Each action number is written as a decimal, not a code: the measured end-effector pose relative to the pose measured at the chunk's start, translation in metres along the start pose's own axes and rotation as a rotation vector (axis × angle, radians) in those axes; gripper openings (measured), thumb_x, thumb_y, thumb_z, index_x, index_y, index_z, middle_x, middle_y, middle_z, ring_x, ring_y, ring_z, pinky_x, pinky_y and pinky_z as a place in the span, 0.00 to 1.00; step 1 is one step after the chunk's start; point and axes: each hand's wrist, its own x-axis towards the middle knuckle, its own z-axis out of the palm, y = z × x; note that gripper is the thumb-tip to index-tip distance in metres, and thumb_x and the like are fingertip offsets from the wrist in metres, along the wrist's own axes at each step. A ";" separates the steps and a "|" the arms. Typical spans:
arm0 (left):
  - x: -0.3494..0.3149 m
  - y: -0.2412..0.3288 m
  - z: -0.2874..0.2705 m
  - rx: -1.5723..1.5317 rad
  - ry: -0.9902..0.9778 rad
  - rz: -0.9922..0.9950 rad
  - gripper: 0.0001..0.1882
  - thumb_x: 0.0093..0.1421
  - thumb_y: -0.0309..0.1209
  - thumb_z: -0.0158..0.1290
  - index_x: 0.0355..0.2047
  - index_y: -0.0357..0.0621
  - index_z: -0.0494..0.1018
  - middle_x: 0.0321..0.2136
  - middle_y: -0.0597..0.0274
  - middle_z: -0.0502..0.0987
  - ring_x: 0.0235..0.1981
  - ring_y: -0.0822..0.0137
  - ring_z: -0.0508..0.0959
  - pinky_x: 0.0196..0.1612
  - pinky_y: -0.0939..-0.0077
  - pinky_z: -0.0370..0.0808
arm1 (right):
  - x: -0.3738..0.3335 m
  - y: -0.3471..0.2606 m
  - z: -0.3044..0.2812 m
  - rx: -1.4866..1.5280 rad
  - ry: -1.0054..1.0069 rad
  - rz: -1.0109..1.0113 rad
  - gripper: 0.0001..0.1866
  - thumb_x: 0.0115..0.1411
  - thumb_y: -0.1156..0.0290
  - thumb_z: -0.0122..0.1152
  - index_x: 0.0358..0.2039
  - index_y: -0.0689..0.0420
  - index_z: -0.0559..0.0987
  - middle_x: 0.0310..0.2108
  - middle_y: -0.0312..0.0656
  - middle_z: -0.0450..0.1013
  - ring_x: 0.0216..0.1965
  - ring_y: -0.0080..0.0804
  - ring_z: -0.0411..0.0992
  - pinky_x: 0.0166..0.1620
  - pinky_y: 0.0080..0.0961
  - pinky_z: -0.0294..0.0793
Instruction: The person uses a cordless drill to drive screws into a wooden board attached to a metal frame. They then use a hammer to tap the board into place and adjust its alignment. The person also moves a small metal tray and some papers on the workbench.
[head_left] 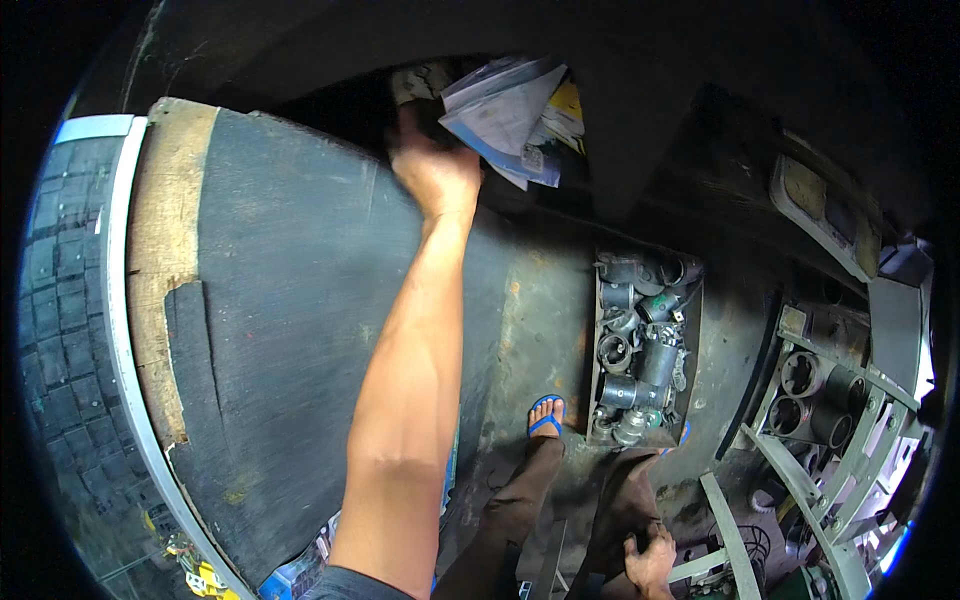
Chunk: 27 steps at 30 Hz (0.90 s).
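My left arm stretches far forward over a dark, worn board. At its end my left hand [437,175] reaches into deep shadow, where its fingers are blurred and dark. Right beside the hand, close to or touching it, is a loose bundle of printed papers [510,120] in white, blue and yellow; whether the fingers grip it I cannot tell. Just beyond the fingers a pale, worn object [420,82] shows partly. My right hand [650,560] rests on my right knee with its fingers apart and loosely bent, holding nothing.
The dark board [290,300] has a chipped, bare wood edge and a metal rim [125,260] at left. Between board and rack, a tray of cylindrical metal motor parts [640,350] stands by my sandalled feet. At right are a metal frame [840,490] and more round housings [800,375].
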 end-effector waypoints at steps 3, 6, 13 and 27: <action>-0.012 0.019 -0.024 0.230 0.069 0.096 0.23 0.48 0.31 0.63 0.46 0.42 0.76 0.39 0.40 0.77 0.43 0.39 0.77 0.47 0.48 0.74 | -0.002 0.006 0.006 -0.009 0.041 -0.023 0.26 0.49 0.58 0.68 0.44 0.65 0.79 0.43 0.58 0.75 0.47 0.59 0.72 0.52 0.49 0.70; -0.032 0.042 -0.053 0.367 0.071 0.107 0.18 0.46 0.31 0.63 0.39 0.42 0.76 0.35 0.44 0.74 0.39 0.41 0.77 0.45 0.50 0.74 | -0.004 0.010 0.009 0.008 0.086 -0.056 0.26 0.49 0.57 0.68 0.42 0.65 0.79 0.39 0.58 0.75 0.45 0.58 0.72 0.49 0.49 0.70; -0.077 0.072 -0.103 0.123 -0.078 -0.239 0.19 0.49 0.24 0.67 0.42 0.39 0.77 0.37 0.50 0.78 0.39 0.54 0.80 0.45 0.62 0.76 | -0.003 0.008 0.002 0.045 0.054 -0.032 0.23 0.48 0.61 0.69 0.41 0.64 0.79 0.42 0.58 0.75 0.47 0.59 0.72 0.51 0.50 0.71; -0.174 0.092 -0.184 -0.441 0.023 -0.776 0.28 0.57 0.17 0.64 0.56 0.30 0.65 0.49 0.51 0.76 0.43 0.64 0.80 0.44 0.65 0.85 | -0.004 -0.027 -0.031 0.086 -0.086 0.087 0.25 0.60 0.54 0.65 0.53 0.57 0.79 0.46 0.60 0.77 0.49 0.61 0.74 0.56 0.49 0.73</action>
